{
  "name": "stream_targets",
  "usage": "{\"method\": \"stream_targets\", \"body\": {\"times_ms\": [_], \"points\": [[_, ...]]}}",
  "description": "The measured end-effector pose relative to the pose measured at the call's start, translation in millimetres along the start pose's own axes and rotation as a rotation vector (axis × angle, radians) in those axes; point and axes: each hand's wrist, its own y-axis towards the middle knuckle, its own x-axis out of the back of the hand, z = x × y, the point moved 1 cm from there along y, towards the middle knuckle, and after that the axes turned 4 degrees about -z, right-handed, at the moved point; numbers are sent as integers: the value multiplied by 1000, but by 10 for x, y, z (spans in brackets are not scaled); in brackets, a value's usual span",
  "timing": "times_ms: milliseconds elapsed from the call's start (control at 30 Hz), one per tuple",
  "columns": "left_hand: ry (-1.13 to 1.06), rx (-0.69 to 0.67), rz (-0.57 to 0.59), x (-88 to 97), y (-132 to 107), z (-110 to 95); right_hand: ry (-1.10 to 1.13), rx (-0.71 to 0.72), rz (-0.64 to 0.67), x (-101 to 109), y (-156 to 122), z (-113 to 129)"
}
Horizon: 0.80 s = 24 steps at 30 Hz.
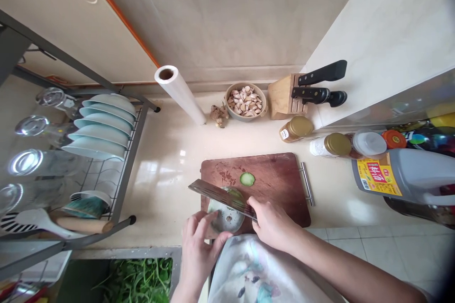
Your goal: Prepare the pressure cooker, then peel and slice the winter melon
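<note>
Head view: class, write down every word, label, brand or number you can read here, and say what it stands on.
Yellow label on the big plastic bottle: large red characters, too blurred to quote.
White sticker on the brown spice jar: too small to read.

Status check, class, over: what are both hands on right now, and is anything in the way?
Right hand gripping cleaver. Left hand holding cucumber on wooden cutting board. Cucumber slice lying beyond blade, nothing blocking.
</note>
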Motion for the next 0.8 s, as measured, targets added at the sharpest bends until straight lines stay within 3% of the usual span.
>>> {"method": "stream_targets", "body": {"times_ms": [133,200,267,433,800], "points": [[-277,152,-269,61,569,75,0,6,-18,-8,3,-26],[-525,258,-273,-27,834,89,11,8,-17,-10,7,-36],[-690,315,-203,-141,996,88,17,12,-14,-10,18,-44],[-722,355,-129,-251,1038,116,14,8,-4,-20,65,-62],[-795,409,-89,-355,1060,252,-23,-2,7,-12,175,-71]]}}
